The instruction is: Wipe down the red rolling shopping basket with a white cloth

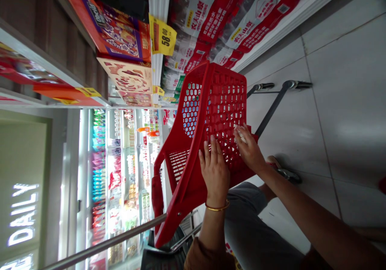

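Observation:
The picture is turned on its side, with the floor at the right. A red plastic shopping cart with a latticed side stands before me. My left hand, with a gold bangle on its wrist, lies against the basket near its rim, fingers stretched out. Lower on the same side is my right hand, fingers bent over a small white tissue-like wad at the lattice. What the wad is exactly I cannot make out. The cart's red handle juts out near my left forearm.
Packs of bottled water line the low shelf beside the cart. Boxed goods and a yellow price tag are above them. A metal bar crosses the lower left. Grey floor tiles lie under the cart's wheels.

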A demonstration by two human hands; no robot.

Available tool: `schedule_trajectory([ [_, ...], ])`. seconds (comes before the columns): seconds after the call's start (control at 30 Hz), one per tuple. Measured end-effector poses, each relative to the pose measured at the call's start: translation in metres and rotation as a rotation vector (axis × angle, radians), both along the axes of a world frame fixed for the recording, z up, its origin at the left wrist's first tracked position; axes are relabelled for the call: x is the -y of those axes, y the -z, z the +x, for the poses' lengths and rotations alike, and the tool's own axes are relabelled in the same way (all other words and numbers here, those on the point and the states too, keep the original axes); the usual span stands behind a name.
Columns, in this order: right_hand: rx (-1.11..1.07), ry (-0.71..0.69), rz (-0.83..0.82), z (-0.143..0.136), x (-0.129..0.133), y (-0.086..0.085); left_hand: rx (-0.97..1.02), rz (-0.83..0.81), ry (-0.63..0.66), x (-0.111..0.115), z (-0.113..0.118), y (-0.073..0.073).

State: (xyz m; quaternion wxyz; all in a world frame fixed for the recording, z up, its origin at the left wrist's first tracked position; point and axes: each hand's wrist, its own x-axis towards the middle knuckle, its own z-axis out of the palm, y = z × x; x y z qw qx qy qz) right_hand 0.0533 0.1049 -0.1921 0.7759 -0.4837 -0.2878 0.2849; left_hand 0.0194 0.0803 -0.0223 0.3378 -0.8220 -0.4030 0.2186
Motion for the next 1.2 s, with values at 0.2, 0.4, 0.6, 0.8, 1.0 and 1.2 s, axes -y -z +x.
schedule_trajectory([
  [0.2, 0.003, 0.051, -0.067, -0.004, 0.003, 0.025, 0.006, -0.015, -0.018, 0.000, 0.000, -0.001],
  [0.4, 0.075, 0.153, -0.039, 0.009, 0.008, -0.012, 0.016, 0.028, 0.043, 0.002, -0.003, -0.003],
  [0.6, 0.145, 0.039, 0.218, 0.018, 0.001, -0.073, 0.102, 0.146, 0.077, 0.004, 0.000, -0.009],
  [0.8, 0.217, -0.026, 0.271, 0.013, -0.005, -0.072, 0.097, 0.116, 0.031, 0.000, 0.002, -0.013],
  [1.0, 0.260, 0.020, 0.213, 0.013, -0.004, -0.053, 0.113, 0.084, 0.045, -0.001, 0.000, -0.013],
  [1.2, 0.222, 0.109, 0.080, 0.007, -0.005, -0.018, 0.111, 0.075, 0.055, -0.003, -0.001, -0.013],
])
